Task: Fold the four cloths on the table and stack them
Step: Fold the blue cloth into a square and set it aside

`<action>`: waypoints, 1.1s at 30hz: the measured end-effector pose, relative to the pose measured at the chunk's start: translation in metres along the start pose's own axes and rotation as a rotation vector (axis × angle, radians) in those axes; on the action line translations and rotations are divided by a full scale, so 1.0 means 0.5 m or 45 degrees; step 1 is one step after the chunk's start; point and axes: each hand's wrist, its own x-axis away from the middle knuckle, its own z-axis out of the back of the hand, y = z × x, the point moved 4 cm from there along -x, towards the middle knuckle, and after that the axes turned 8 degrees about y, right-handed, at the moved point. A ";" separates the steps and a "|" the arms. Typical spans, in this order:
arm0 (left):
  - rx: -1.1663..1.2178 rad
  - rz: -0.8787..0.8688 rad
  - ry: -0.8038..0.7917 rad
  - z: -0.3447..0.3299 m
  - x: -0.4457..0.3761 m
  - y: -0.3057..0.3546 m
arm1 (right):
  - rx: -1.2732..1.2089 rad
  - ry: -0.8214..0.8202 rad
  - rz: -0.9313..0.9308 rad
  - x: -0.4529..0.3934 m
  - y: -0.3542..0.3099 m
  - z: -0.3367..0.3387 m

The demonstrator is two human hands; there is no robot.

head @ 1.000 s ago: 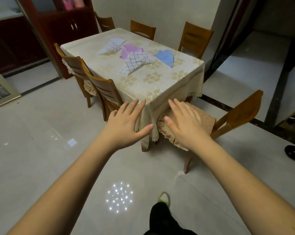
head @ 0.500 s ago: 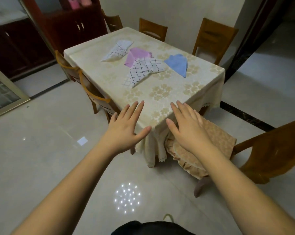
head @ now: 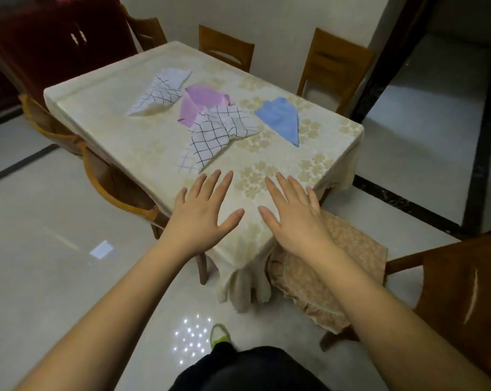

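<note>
Blue cloth (head: 282, 119) tapers toward table's near-right edge.

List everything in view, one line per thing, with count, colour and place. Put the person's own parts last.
checked cloths: 2, white with dark grid; one far left, one nearest the hands, overlapping the pink.
pink cloth: 1, pink, mid-table.
blue cloth: 1, blue, right, apart from the rest.
table: 1, cream floral tablecloth, centre.
chairs: at least 5, brown wood, around the table.
seat cushion: 1, tan, near-right chair.
cabinet: 1, dark red, far left.
left hand: open, empty.
right hand: open, empty.
</note>
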 end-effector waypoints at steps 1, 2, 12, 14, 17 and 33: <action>0.029 -0.011 -0.004 -0.004 -0.024 -0.014 | -0.001 0.002 -0.012 -0.022 -0.003 -0.006; 0.058 -0.021 -0.008 -0.007 -0.049 -0.026 | -0.002 0.008 -0.024 -0.043 -0.005 -0.010; 0.167 -0.157 0.003 -0.048 -0.260 -0.071 | 0.011 0.061 -0.164 -0.207 0.054 -0.042; 0.175 -0.147 -0.030 -0.077 -0.289 -0.067 | -0.001 0.057 -0.184 -0.237 0.082 -0.053; 0.158 -0.131 -0.079 -0.118 -0.340 -0.054 | -0.004 0.061 -0.188 -0.286 0.130 -0.075; 0.110 0.081 -0.100 -0.284 -0.603 -0.015 | -0.025 -0.257 -0.123 -0.649 0.402 -0.294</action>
